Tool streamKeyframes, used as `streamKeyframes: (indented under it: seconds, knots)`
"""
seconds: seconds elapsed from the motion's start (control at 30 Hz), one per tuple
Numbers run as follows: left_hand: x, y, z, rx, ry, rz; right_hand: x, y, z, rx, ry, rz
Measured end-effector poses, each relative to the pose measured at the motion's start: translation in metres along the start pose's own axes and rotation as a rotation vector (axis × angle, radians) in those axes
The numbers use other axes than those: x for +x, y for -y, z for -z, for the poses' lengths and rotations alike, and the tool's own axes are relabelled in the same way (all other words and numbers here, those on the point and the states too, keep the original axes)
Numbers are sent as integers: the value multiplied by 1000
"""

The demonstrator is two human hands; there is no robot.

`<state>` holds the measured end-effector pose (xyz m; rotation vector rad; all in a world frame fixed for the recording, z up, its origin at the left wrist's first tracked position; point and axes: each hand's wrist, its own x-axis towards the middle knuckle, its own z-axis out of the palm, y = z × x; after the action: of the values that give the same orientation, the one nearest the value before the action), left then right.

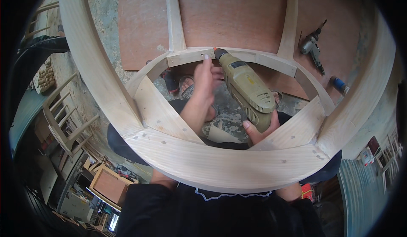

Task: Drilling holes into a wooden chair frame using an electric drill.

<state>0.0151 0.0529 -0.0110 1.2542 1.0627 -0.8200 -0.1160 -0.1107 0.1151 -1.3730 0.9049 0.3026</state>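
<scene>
One drill (251, 86) at the curved wooden rail (275, 63).
My right hand (262, 137) grips it; left hand (204, 78) looks loose, empty. Probably lining up; next calls for steady aim.

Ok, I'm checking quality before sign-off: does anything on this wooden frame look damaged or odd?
Grey patches dot the wooden frame near its joints, standing out against the pale wood; whether they're filler or damage is unclear.

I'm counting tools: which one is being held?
The olive-green drill, gripped in the right hand; the grey tool lies on the brown board, and the red-and-black one is unheld.
</scene>
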Motion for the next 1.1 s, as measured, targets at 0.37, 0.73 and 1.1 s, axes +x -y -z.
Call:
streamKeyframes:
  seconds: [0.37, 0.73, 1.1]
  knots:
    - [27, 18, -4, -777, 440, 319, -8, 6, 3, -486, 203, -12]
    - [38, 28, -3, -728, 250, 295, 12, 1, -3, -406, 247, 84]
    - [35, 20, -5, -715, 235, 278, 15, -9, -5, -234, 231, 27]
